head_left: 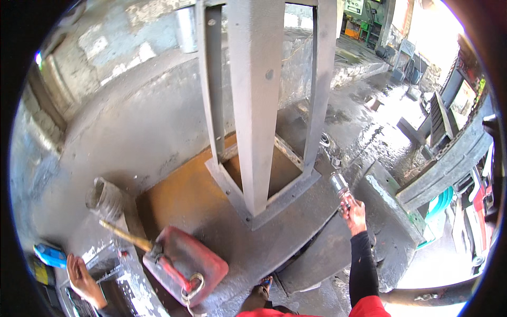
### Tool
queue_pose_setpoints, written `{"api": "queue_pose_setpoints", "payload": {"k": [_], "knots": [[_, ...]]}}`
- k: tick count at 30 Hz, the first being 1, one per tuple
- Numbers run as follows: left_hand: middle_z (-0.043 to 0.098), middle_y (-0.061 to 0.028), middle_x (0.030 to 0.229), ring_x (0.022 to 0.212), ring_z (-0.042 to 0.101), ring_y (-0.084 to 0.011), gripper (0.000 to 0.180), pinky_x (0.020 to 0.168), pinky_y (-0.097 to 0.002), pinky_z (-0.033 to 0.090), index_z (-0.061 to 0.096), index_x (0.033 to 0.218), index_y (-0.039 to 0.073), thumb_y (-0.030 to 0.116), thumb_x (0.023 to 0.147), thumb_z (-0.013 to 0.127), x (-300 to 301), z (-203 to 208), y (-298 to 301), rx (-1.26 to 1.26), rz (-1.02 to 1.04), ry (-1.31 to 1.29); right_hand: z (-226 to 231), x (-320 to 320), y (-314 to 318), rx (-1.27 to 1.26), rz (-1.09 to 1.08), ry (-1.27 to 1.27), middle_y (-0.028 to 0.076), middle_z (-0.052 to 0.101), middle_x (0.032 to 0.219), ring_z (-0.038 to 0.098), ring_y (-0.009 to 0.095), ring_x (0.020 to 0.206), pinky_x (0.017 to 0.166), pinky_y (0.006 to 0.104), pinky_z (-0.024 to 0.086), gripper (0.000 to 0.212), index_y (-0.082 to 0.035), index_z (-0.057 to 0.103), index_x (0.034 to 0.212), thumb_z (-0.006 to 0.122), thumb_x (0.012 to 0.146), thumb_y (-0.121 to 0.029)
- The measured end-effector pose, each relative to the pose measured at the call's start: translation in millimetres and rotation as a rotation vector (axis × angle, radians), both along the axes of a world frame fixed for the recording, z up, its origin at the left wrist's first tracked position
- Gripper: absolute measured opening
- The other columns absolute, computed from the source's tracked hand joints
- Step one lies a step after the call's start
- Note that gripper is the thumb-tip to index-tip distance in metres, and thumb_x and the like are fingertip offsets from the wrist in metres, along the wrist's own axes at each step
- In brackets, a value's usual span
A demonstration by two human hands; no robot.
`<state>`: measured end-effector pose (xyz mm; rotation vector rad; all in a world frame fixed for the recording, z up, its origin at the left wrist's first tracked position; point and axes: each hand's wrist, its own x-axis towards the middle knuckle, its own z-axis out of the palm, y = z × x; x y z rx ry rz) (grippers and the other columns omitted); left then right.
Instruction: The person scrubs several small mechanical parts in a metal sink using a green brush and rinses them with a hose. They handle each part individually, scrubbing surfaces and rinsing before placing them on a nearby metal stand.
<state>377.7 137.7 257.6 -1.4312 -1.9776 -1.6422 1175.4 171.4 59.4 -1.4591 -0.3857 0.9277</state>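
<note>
At far left, a blue object [50,255] sits just beside your left hand [82,280], whose fingers are loosely extended with nothing visible in them; contact with the blue object cannot be determined. Next come the red container [185,264] near the lower edge and the upright grey metal frame [251,105] at center. To the right of the frame's base, your right hand [356,216] has its fingers closed around the lower part of a handheld tool [339,183] with a shiny silver cylindrical end and a darker, reddish lower section, its long axis tilted, silver end pointing away from you and slightly left.
</note>
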Motion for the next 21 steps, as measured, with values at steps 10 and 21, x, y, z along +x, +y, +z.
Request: {"api": "queue_pose_setpoints", "payload": {"k": [10, 21], "knots": [[0.076, -0.0131, 0.101, 0.084, 0.072, -0.0192, 0.029, 0.079, -0.0320, 0.056, 0.071, 0.113, -0.002, 0.012, 0.088, 0.073, 50.7, -14.1, -103.7, -0.078, -0.248, 0.000, 47.1, -240.8, -133.3, 0.295, 0.407, 0.294, 0.012, 0.068, 0.083, 0.051, 0.009, 0.049, 0.038, 0.0216, 0.037, 0.025, 0.002, 0.063, 0.103, 0.067, 0.098, -0.022], [0.063, -0.0102, 0.108, 0.094, 0.068, -0.0212, 0.066, 0.083, -0.0360, 0.057, 0.042, 0.142, -0.001, 0.034, 0.095, 0.073, 11.8, -65.6, -172.5, -0.155, -0.764, -1.396, 94.7, -631.0, -209.8, 0.186, 0.968, 0.199, 0.000, 0.060, 0.074, 0.044, 0.005, 0.050, 0.043, 0.0217, 0.034, 0.026, -0.001, 0.069, 0.093, 0.074, 0.094, -0.026]]}}
